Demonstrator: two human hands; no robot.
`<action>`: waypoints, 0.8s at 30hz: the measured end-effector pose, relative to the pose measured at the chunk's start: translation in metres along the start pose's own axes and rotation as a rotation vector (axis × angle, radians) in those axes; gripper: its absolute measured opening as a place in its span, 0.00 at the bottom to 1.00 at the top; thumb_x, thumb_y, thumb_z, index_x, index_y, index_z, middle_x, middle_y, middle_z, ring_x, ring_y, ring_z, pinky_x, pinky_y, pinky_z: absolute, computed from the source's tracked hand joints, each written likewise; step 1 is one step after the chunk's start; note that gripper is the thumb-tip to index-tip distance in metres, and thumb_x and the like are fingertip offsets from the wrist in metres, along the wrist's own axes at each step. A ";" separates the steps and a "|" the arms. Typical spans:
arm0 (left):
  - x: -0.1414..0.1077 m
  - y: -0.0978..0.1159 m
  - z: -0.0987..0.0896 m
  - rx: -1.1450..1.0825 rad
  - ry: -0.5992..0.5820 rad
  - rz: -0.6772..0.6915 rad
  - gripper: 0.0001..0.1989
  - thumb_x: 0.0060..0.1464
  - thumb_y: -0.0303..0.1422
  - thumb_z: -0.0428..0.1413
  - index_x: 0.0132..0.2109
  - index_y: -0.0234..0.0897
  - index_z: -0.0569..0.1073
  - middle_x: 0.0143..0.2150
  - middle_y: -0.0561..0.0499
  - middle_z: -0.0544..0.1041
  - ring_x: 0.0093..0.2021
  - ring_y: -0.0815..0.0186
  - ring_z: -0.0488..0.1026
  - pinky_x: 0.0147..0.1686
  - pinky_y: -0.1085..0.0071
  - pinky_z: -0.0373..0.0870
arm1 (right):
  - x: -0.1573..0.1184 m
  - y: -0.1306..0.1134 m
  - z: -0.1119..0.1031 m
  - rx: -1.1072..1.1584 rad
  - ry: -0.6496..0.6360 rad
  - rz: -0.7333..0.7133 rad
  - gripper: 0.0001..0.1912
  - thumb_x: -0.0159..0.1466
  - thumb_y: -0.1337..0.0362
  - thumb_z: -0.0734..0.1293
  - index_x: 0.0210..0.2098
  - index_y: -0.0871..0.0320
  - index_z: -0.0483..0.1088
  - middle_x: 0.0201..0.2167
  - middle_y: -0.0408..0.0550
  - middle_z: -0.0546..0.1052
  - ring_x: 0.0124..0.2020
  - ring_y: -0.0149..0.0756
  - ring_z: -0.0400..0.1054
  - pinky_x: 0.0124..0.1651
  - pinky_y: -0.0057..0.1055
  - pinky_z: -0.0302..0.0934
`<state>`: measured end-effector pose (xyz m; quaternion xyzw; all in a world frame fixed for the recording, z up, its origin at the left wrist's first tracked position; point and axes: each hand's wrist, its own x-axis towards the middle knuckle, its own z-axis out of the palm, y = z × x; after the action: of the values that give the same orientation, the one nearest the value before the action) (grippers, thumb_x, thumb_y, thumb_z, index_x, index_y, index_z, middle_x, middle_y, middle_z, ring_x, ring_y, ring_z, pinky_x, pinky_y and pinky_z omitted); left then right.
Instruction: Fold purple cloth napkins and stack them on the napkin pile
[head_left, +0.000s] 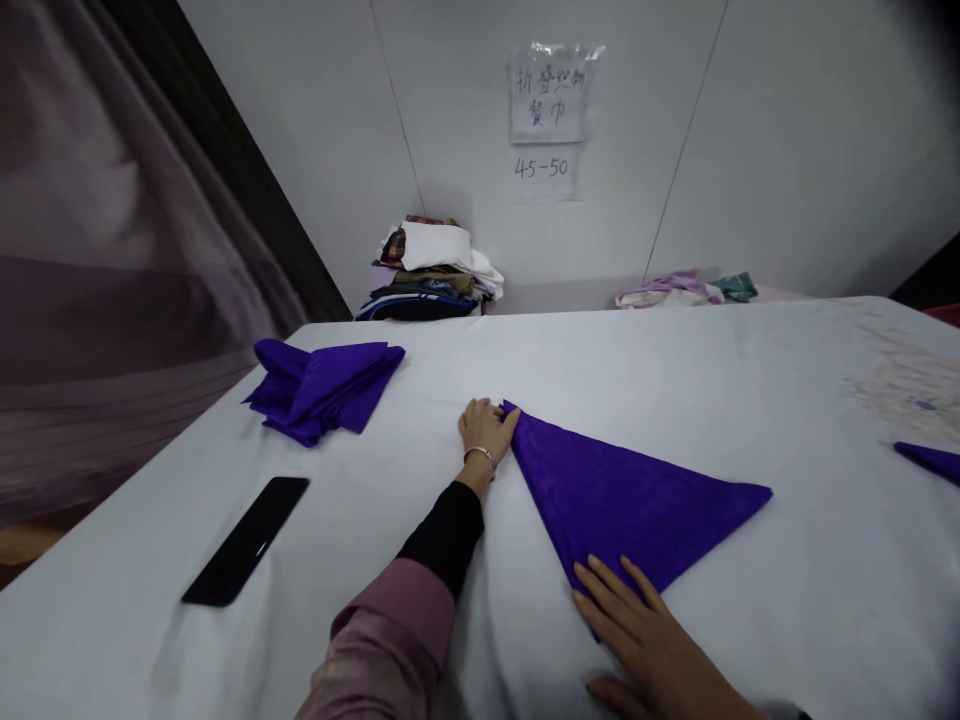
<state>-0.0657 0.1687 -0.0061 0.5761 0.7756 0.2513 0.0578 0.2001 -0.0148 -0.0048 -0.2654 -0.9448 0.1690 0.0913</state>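
A purple napkin (630, 490) lies folded into a triangle on the white cloth of the table, one point toward the right. My left hand (487, 428), with a bracelet at the wrist, pinches its upper left corner between thumb and fingers. Flat on the lower edge of the napkin rests my right hand (637, 630), its fingers spread; the napkin's bottom tip is partly under it.
Crumpled purple napkins (322, 390) lie at the table's back left. Nearer on the left is a black phone-like slab (246, 540). Another purple piece (930, 461) sits at the right edge. Clothes (431, 270) are piled behind the table (720, 350), below a paper sign (550, 100).
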 end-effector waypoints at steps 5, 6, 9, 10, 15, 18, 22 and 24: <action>0.003 0.002 0.002 -0.047 -0.026 -0.032 0.16 0.52 0.48 0.51 0.30 0.42 0.74 0.55 0.51 0.69 0.62 0.55 0.53 0.59 0.53 0.46 | 0.000 0.006 0.009 -0.066 0.063 -0.056 0.35 0.63 0.54 0.61 0.65 0.54 0.44 0.62 0.53 0.55 0.62 0.50 0.49 0.60 0.53 0.47; 0.004 0.002 0.001 -0.065 -0.017 -0.036 0.15 0.52 0.46 0.52 0.29 0.42 0.73 0.54 0.52 0.70 0.62 0.55 0.54 0.59 0.53 0.47 | -0.001 0.007 0.011 -0.077 0.066 -0.063 0.35 0.63 0.54 0.60 0.65 0.54 0.44 0.62 0.53 0.55 0.62 0.50 0.49 0.60 0.53 0.48; 0.005 0.000 -0.001 -0.095 0.011 -0.045 0.12 0.51 0.43 0.53 0.26 0.42 0.72 0.51 0.53 0.72 0.59 0.58 0.58 0.58 0.56 0.51 | -0.001 0.008 0.014 -0.095 0.067 -0.066 0.35 0.63 0.54 0.61 0.65 0.54 0.44 0.62 0.54 0.55 0.62 0.50 0.49 0.59 0.53 0.49; 0.005 0.000 -0.001 -0.094 0.014 -0.045 0.12 0.51 0.43 0.54 0.26 0.42 0.72 0.50 0.53 0.73 0.59 0.59 0.59 0.58 0.58 0.52 | -0.002 0.008 0.014 -0.095 0.070 -0.063 0.35 0.63 0.55 0.61 0.65 0.54 0.44 0.62 0.53 0.55 0.62 0.51 0.49 0.59 0.53 0.49; 0.004 -0.002 -0.002 -0.068 0.017 -0.050 0.12 0.49 0.42 0.55 0.24 0.41 0.72 0.48 0.51 0.73 0.57 0.60 0.60 0.58 0.61 0.53 | -0.002 0.003 0.008 -0.035 0.087 -0.025 0.35 0.62 0.59 0.62 0.65 0.53 0.44 0.62 0.52 0.55 0.62 0.50 0.49 0.60 0.54 0.47; 0.002 -0.001 -0.004 -0.047 0.017 -0.049 0.12 0.49 0.42 0.56 0.25 0.41 0.72 0.49 0.50 0.72 0.58 0.59 0.59 0.58 0.61 0.53 | -0.001 -0.001 0.002 0.006 0.073 0.006 0.34 0.62 0.59 0.62 0.65 0.51 0.45 0.62 0.51 0.56 0.62 0.49 0.50 0.61 0.52 0.47; 0.001 0.002 -0.005 -0.030 0.017 -0.046 0.17 0.52 0.48 0.51 0.28 0.41 0.74 0.52 0.49 0.71 0.59 0.57 0.57 0.58 0.60 0.50 | -0.002 -0.004 -0.001 0.026 0.065 0.034 0.33 0.64 0.57 0.61 0.65 0.51 0.44 0.63 0.50 0.55 0.63 0.48 0.48 0.62 0.52 0.44; 0.002 0.003 -0.004 -0.028 0.023 -0.056 0.20 0.55 0.48 0.46 0.30 0.41 0.75 0.53 0.49 0.71 0.59 0.58 0.58 0.58 0.59 0.50 | -0.002 -0.006 0.000 0.023 0.075 0.047 0.32 0.64 0.58 0.60 0.65 0.52 0.44 0.63 0.50 0.55 0.63 0.47 0.47 0.62 0.53 0.43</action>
<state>-0.0650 0.1701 -0.0006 0.5505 0.7884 0.2669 0.0638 0.1995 -0.0203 -0.0025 -0.2926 -0.9322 0.1718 0.1258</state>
